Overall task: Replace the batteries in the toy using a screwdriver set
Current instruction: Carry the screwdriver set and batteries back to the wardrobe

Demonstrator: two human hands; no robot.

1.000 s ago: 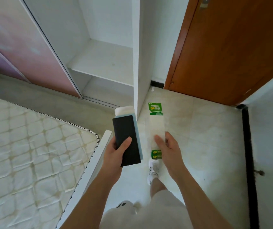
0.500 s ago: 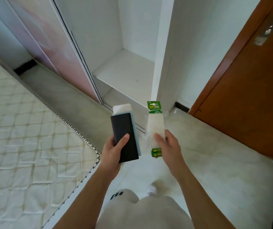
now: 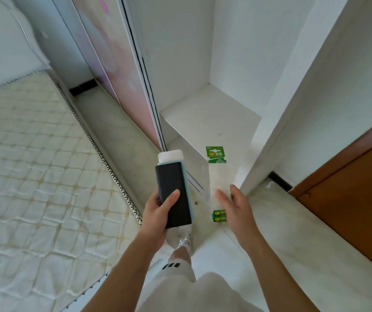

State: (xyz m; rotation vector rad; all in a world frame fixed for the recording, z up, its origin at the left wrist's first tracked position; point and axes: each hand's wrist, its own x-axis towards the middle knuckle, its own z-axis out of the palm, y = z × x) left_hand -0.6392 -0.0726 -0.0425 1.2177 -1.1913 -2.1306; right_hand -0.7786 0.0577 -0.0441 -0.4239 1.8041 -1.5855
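My left hand (image 3: 158, 212) grips a stack held upright in front of me: a black flat case (image 3: 172, 194) on top, a light blue piece behind it, and a white rounded object (image 3: 170, 156) poking out at the far end. My right hand (image 3: 234, 207) holds a long clear battery pack (image 3: 218, 176) with a green card header; two green batteries (image 3: 219, 216) sit at its lower end, by my palm. No screwdriver or toy is plainly recognisable.
A quilted mattress (image 3: 34, 176) lies to the left with its trimmed edge near my left arm. An open white wardrobe shelf (image 3: 209, 113) and pink sliding door (image 3: 117, 64) stand ahead. A brown wooden door (image 3: 349, 190) is at right. My legs stand on pale tile floor (image 3: 293, 233).
The view has swung left: the brown door slid to the right edge and more mattress and wardrobe show. Both hands keep their holds and stay side by side.
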